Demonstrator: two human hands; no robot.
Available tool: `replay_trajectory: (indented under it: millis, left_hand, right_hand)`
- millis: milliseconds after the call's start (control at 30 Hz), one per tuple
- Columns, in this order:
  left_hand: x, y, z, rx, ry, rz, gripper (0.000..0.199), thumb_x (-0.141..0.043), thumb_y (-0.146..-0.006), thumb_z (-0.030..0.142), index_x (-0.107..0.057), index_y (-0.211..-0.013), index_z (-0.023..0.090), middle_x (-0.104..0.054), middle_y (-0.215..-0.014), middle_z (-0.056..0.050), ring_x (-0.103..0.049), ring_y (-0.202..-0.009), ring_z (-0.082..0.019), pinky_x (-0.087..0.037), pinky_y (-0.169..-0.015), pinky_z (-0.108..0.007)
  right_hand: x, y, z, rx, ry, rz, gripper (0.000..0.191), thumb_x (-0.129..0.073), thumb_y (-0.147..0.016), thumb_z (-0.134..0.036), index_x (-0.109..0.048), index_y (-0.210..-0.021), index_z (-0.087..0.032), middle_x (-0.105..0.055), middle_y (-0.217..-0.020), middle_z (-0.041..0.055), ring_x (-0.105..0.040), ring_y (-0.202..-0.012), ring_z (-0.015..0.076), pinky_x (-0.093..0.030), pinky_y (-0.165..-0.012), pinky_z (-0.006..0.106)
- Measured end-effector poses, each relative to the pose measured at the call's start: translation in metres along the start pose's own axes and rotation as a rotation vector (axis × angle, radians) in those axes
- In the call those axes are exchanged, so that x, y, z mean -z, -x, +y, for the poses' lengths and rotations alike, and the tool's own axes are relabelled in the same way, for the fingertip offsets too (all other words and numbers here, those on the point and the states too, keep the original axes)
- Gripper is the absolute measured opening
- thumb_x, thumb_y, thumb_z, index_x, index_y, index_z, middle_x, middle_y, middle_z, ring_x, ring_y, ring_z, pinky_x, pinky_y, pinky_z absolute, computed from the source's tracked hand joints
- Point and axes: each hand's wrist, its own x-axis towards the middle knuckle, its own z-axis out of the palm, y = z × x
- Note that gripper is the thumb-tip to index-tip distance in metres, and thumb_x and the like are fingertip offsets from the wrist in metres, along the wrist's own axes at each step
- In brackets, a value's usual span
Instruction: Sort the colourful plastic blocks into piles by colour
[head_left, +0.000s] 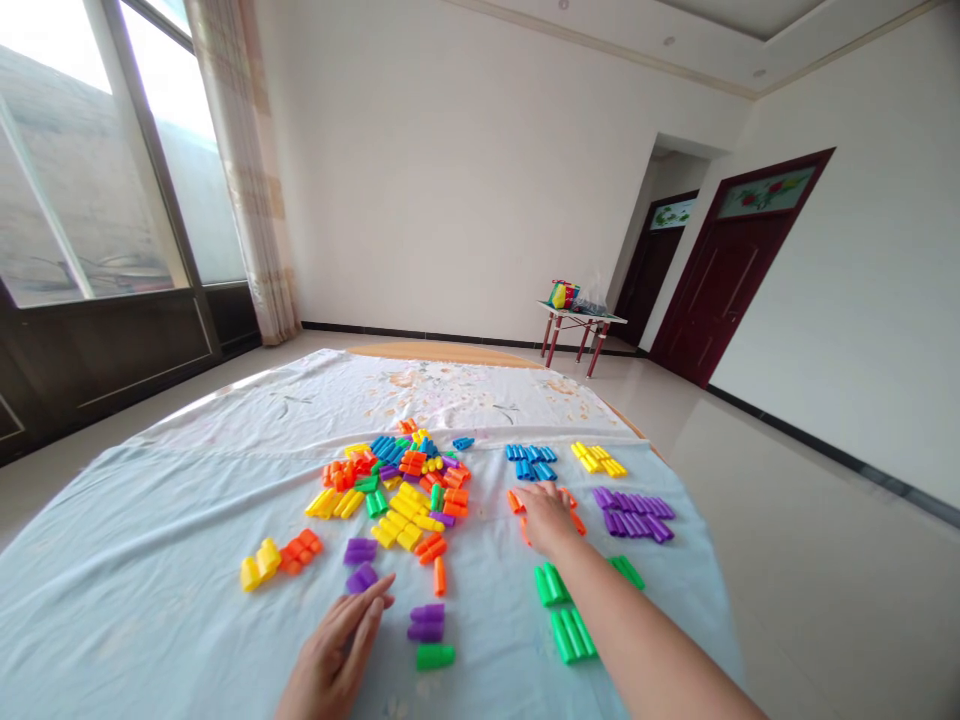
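The person's right hand (pixel 546 515) reaches over the orange pieces (pixel 515 502) on the right side of the surface (pixel 187 540), covering most of the group; some show on both sides of the hand. Whether its grip is closed on one of them, I cannot tell. The left hand (pixel 341 640) is at the near edge, its grip released with nothing visible in it, fingers extended toward the far right, the tips just beside a purple pair (pixel 361 578).

Around the right hand lie groups of one colour each: blue pieces (pixel 531 462) on the far side, yellow pieces (pixel 598 460) to the far right, purple pieces (pixel 636 514) in two rows to the right, and green pieces (pixel 574 636) on the near side, partly hidden by the forearm.

Left of these groups, a mixed pile (pixel 409 505) of yellow, orange, blue, green and purple pieces spreads out. A single orange tube (pixel 439 577) lies on its near side. Nearer still, to the right of the left hand, are a purple block (pixel 426 623) and a green block (pixel 436 656). Left of the pile, a yellow cluster (pixel 260 566) lies beside an orange cluster (pixel 301 552).
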Motion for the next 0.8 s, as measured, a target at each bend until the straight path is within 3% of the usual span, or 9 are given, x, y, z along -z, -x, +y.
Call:
replay_trajectory:
  millis: [233,367,500,667,800]
  left_hand:
    - [0.000,0.002,0.001,0.002,0.050,-0.027,0.039,-0.042,-0.084,0.044,-0.060,-0.113,0.026,-0.070,-0.096,-0.004,-0.064,-0.089,-0.017,-0.051,-0.083,-0.032]
    - [0.000,0.002,0.003,0.013,0.051,-0.025,0.038,-0.042,-0.084,0.043,-0.060,-0.112,0.026,-0.070,-0.094,-0.004,-0.063,-0.090,-0.017,-0.050,-0.085,-0.033]
    - [0.001,0.002,0.007,0.030,0.065,-0.022,0.038,-0.041,-0.084,0.043,-0.061,-0.111,0.025,-0.069,-0.093,-0.004,-0.063,-0.089,-0.016,-0.050,-0.082,-0.031]
    - [0.001,0.002,0.010,0.034,0.059,-0.025,0.037,-0.041,-0.084,0.043,-0.061,-0.110,0.025,-0.069,-0.094,-0.004,-0.062,-0.090,-0.016,-0.050,-0.084,-0.030]
    - [0.002,0.005,0.012,0.031,0.047,-0.017,0.037,-0.042,-0.085,0.041,-0.060,-0.113,0.026,-0.069,-0.096,-0.004,-0.062,-0.091,-0.016,-0.049,-0.084,-0.029]
  right_hand:
    - [0.012,0.011,-0.005,0.015,0.003,0.032,0.046,-0.039,-0.078,-0.006,-0.058,-0.116,-0.022,-0.058,-0.119,0.0071,-0.042,-0.113,0.0280,-0.028,-0.092,0.045]
    - [0.017,0.031,-0.028,0.125,-0.093,0.112,0.056,-0.036,-0.075,-0.001,-0.049,-0.126,-0.020,-0.053,-0.125,0.0050,-0.039,-0.117,0.0209,-0.028,-0.099,0.037]
    - [0.000,0.065,-0.057,0.311,-0.358,0.183,0.060,-0.033,-0.070,0.003,-0.052,-0.123,-0.019,-0.058,-0.115,0.0058,-0.046,-0.110,0.0185,-0.036,-0.096,0.035]
    - [-0.031,0.092,-0.073,0.291,-0.485,0.155,0.058,-0.034,-0.068,0.004,-0.057,-0.116,-0.019,-0.063,-0.105,0.0064,-0.052,-0.101,0.0202,-0.043,-0.088,0.036]
    - [-0.040,0.097,-0.071,0.303,-0.481,0.181,0.057,-0.035,-0.068,0.004,-0.059,-0.113,-0.021,-0.063,-0.106,0.0061,-0.052,-0.102,0.0210,-0.043,-0.089,0.038]
